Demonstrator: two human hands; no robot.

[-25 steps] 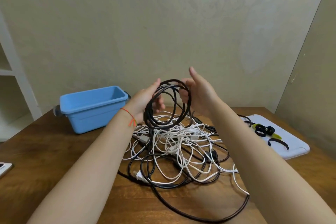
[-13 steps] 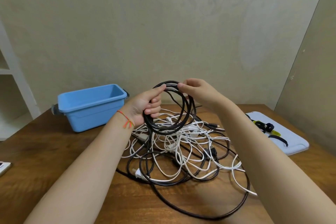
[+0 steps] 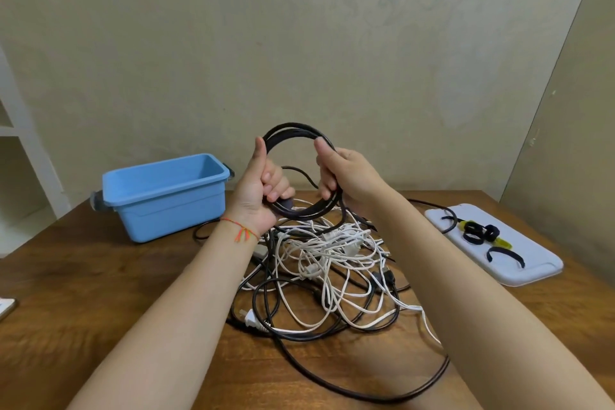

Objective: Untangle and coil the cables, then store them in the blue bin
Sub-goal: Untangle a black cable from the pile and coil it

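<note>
Both hands hold a coil of black cable (image 3: 301,133) upright above the table (image 3: 83,283), its loops stacked into a ring. The left hand (image 3: 258,191) grips the ring's left side, fingers curled through it and thumb pointing up along the outer edge. The right hand (image 3: 342,173) is closed around the right side, thumb pressed against the upper loops. From the bottom of the ring a black strand drops into the tangled pile of cables (image 3: 329,263) lying on the wood just below the hands.

That pile mixes thin white cables with thicker black ones, knotted over each other. A white two-pin plug (image 3: 250,320) lies at its near left edge. One long black cable (image 3: 349,389) sweeps out of the pile in a wide arc toward the near edge of the table and passes under the right forearm.

The blue bin (image 3: 159,210) stands on the table to the left of the hands, well apart from the pile, with dark latches at its ends; nothing shows inside the part of its interior that can be seen. An orange-red string bracelet (image 3: 240,232) circles the left wrist.

On the right a white tray (image 3: 532,273) lies flat, carrying several black cable straps (image 3: 474,232) and a yellow-green one (image 3: 499,241), some curled into rings, one open in a curve. A white shelf unit (image 3: 23,130) stands at the far left. No brand, label or writing can be read anywhere.
</note>
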